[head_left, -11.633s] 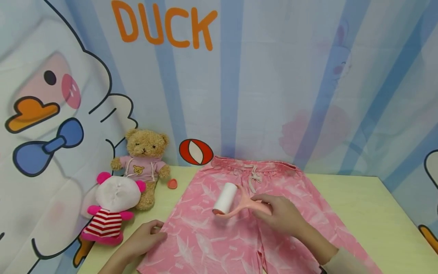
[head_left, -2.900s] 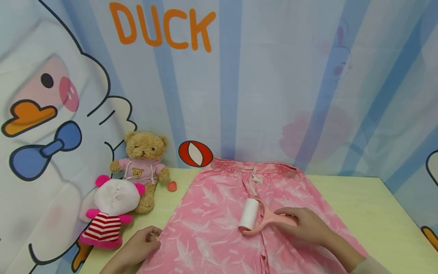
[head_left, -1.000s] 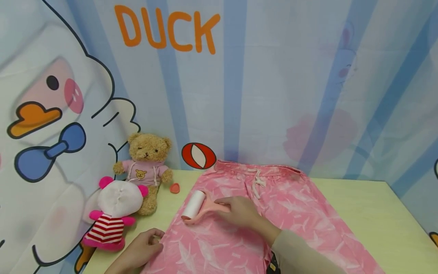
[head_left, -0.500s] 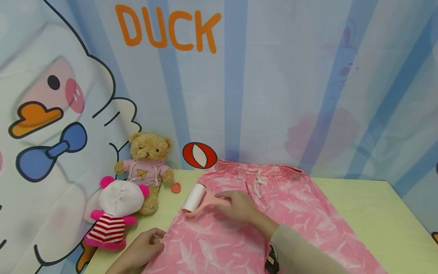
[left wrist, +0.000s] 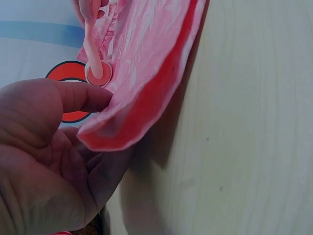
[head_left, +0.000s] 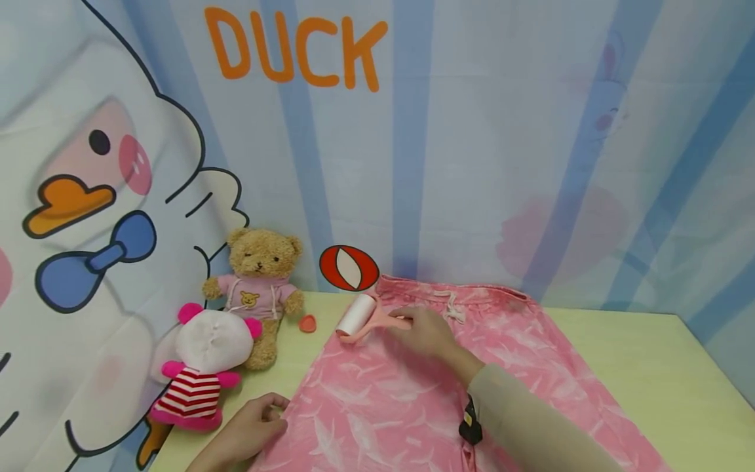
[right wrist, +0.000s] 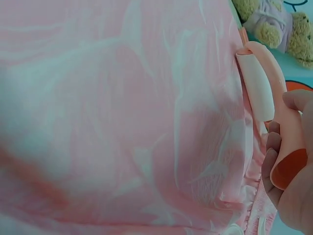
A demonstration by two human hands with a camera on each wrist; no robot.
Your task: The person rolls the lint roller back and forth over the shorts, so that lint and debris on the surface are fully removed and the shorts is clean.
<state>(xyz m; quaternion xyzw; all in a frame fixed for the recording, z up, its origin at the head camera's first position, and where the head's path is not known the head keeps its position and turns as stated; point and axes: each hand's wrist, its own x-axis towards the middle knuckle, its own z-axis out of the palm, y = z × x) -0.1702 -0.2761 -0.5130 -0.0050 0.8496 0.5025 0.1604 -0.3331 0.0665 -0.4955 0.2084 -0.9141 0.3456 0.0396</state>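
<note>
Pink shorts (head_left: 377,393) with a white leaf-like print lie spread on the table, waistband toward the backdrop. My right hand (head_left: 427,334) grips the peach handle of a lint roller (head_left: 356,314). Its white roll lies at the shorts' upper left edge, just below the waistband; the right wrist view shows the roll (right wrist: 257,85) against the cloth and fingers round the handle. My left hand (head_left: 253,426) pinches the left side edge of the shorts. In the left wrist view the thumb is over the cloth (left wrist: 142,93) and the fingers are under it, lifting the edge slightly.
A teddy bear (head_left: 259,282) in a pink hoodie and a white-and-pink plush toy (head_left: 203,367) sit at the table's left. A small orange-red piece (head_left: 307,323) lies by the bear. A printed fabric backdrop (head_left: 472,131) rises behind the pale table (head_left: 649,367).
The lint roller has gone from the middle of the shorts to the left side, then up along the edge toward the waistband. My left hand keeps its place at the edge.
</note>
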